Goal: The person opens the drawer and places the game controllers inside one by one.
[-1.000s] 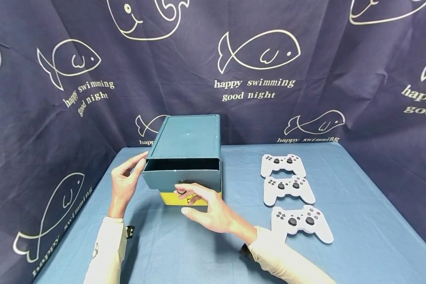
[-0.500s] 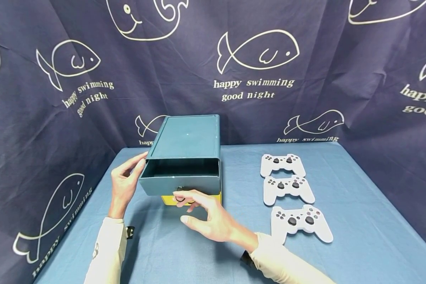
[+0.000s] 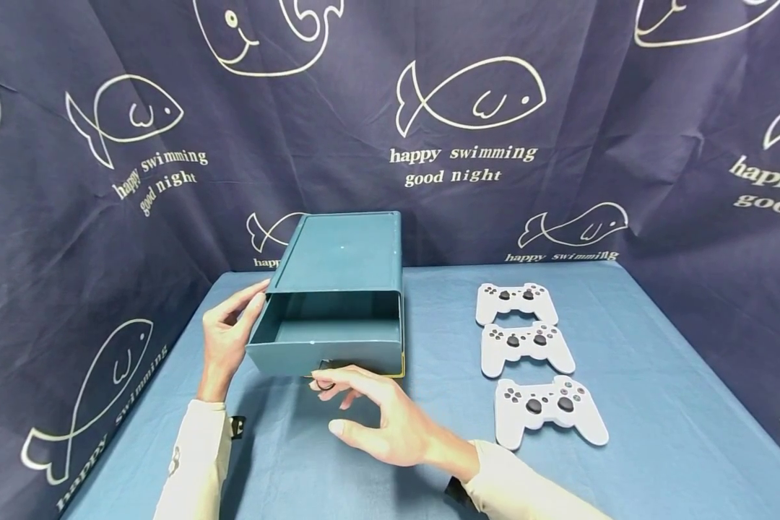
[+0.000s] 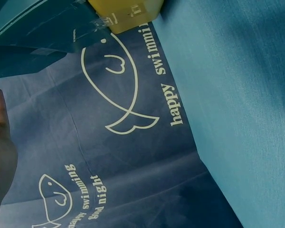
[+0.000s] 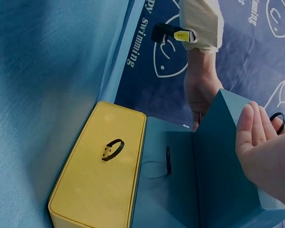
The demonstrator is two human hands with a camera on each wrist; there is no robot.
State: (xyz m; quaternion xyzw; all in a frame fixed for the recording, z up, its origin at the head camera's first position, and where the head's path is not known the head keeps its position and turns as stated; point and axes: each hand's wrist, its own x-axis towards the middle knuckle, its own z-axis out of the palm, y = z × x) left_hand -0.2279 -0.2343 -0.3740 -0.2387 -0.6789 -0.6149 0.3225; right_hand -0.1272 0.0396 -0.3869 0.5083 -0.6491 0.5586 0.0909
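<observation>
A teal drawer cabinet (image 3: 338,253) stands mid-table in the head view. Its top drawer (image 3: 344,354) is pulled out toward me, with a bare interior showing. My right hand (image 3: 396,422) has its fingers hooked on the drawer's black ring handle (image 5: 278,115), seen in the right wrist view. Against the cabinet's left side, near its front corner, rests my left hand (image 3: 227,336), fingers extended. Below the open drawer, the right wrist view shows a closed teal drawer (image 5: 154,194) and a yellow drawer (image 5: 88,175), each with a black ring handle.
Three white game controllers lie in a column on the right: a far one (image 3: 517,302), a middle one (image 3: 526,348) and a near one (image 3: 549,412). A blue cloth (image 3: 442,325) covers the table. Dark blue fish-print curtains (image 3: 338,159) enclose the back and sides.
The top drawer has slid farther out toward me, drawn by my right hand, and now hides most of the yellow drawer in the head view. My left hand has stayed against the cabinet.
</observation>
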